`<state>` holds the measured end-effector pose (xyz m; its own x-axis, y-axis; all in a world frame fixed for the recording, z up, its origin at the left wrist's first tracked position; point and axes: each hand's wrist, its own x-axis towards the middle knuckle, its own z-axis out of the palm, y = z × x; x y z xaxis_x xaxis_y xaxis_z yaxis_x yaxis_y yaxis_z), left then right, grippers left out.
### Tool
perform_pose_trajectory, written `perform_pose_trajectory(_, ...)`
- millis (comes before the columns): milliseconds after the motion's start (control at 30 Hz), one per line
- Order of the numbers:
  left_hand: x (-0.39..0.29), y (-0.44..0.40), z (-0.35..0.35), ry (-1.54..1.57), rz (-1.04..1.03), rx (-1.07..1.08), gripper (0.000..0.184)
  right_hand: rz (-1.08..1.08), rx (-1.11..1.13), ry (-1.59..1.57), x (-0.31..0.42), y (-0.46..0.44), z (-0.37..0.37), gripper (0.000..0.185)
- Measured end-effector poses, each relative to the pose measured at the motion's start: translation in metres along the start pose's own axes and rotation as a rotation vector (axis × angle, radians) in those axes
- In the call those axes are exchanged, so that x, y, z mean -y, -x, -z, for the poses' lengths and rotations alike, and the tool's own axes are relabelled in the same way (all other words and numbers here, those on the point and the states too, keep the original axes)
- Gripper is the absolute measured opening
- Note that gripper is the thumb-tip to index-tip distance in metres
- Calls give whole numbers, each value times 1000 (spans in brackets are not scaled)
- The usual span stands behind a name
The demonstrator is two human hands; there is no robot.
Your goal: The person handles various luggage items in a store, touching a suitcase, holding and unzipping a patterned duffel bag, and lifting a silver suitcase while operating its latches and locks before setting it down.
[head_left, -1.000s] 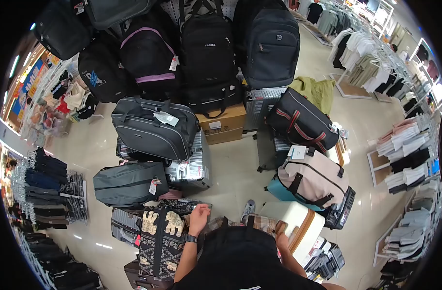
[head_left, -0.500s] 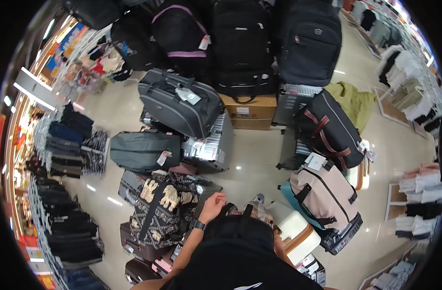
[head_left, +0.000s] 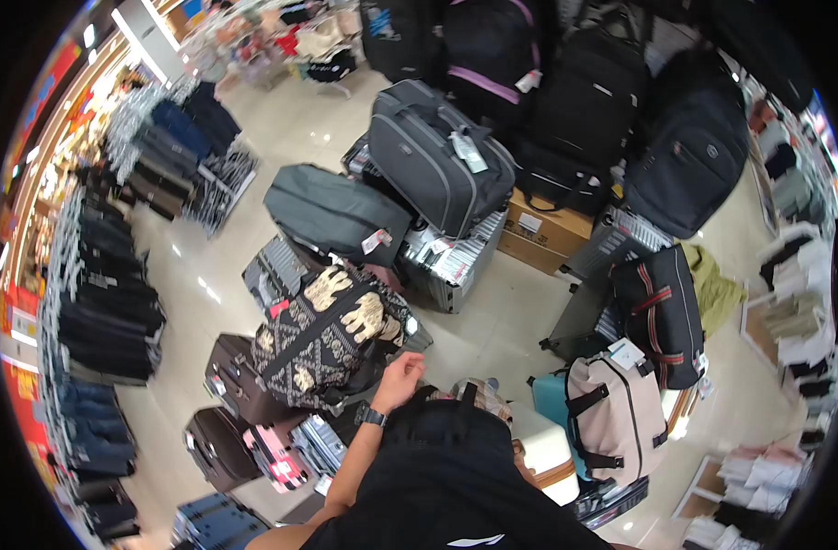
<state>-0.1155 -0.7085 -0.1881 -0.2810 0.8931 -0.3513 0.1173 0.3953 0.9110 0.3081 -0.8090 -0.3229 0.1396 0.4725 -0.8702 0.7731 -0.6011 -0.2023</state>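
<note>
Hanging loose and empty, the left hand (head_left: 400,379) is near the elephant bag (head_left: 320,341); an arm bump might tip that bag. The right hand (head_left: 522,461) is beside the white suitcase (head_left: 543,442); I can't tell its grip.

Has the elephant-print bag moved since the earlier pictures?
No. Judged against the grey-green bag, the elephant-print bag keeps its place beside it; both only appear farther up and right because the camera view has swung.

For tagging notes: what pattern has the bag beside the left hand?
The bag shows cream elephants and geometric motifs on black; head view.
</note>
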Motion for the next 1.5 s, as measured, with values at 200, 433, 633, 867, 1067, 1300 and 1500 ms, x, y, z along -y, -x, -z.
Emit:
perform_pose_trajectory(200,14,9,47,34,-10,-153,25,26,60,24,27,17,25,42)
perform_pose_trajectory(433,30,23,80,93,48,-177,25,7,113,38,44,26,32,41)
perform_pose_trajectory(633,49,23,97,117,84,-110,27,-19,150,16,59,43,21,39)
perform_pose_trajectory(867,38,32,112,69,214,-45,27,-80,215,1,66,55,3,38)
perform_pose_trajectory(1067,49,28,108,22,163,-39,29,-129,233,-120,39,26,-11,30)
perform_pose_trajectory(1300,35,25,106,8,212,-40,34,408,84,-85,28,62,1,21)
perform_pose_trajectory(1500,44,19,95,-34,220,-14,51,12,114,-129,29,48,-8,22)
